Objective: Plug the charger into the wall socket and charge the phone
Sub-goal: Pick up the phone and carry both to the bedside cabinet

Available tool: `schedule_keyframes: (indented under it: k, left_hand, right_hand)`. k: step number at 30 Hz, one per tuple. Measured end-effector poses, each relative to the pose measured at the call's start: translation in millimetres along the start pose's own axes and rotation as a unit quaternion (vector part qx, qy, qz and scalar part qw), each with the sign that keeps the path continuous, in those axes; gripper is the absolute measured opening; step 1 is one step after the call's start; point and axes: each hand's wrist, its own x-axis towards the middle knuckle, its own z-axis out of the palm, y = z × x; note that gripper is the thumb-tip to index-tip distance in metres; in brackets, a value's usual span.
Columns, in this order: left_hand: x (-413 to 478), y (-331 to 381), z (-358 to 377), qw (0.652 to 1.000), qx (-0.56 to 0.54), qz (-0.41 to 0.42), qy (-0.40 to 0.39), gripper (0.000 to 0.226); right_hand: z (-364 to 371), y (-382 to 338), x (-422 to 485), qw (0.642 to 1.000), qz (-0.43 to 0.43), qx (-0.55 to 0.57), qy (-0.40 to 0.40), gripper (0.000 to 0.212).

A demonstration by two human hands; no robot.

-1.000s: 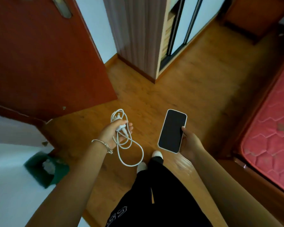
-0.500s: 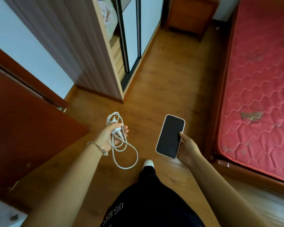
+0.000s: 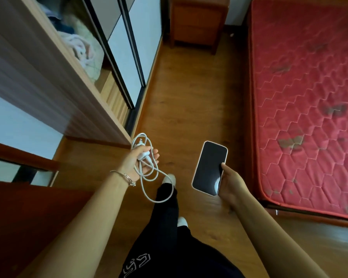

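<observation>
My left hand (image 3: pixel 138 162) holds a white charger (image 3: pixel 143 155) with its coiled white cable (image 3: pixel 149 177); loops of the cable hang below the palm. My right hand (image 3: pixel 230 180) grips a phone (image 3: pixel 209 167) with a white edge and a dark screen, face up, held by its lower right side. Both hands are out in front of me above the wooden floor (image 3: pixel 189 97). No wall socket shows in this view.
A wardrobe (image 3: pixel 48 77) with sliding doors and folded cloth inside stands on the left. A red mattress (image 3: pixel 309 97) on a bed fills the right. A wooden nightstand (image 3: pixel 197 21) is at the far end. A red-brown door (image 3: pixel 28 217) is at lower left. My legs are below.
The view has swung right, from the door to the aisle between wardrobe and bed. I have stepped forward. Both hands keep the same hold on charger and phone.
</observation>
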Motion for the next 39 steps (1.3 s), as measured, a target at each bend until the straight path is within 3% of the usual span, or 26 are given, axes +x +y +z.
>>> schedule_keyframes:
  k: [18, 24, 39]
  left_hand:
    - [162, 164, 51, 0.999, 0.025, -0.012, -0.039, 0.021]
    - [221, 197, 99, 0.998, 0.051, -0.021, -0.034, 0.024]
    - [333, 301, 219, 0.999, 0.014, 0.004, -0.039, 0.011]
  right_hand:
    - [117, -142, 113, 0.999, -0.019, 0.032, 0.014, 0.039]
    - [127, -196, 151, 0.996, -0.010, 0.084, 0.004, 0.039]
    - [172, -366, 247, 0.998, -0.012, 0.055, 0.003, 0.033]
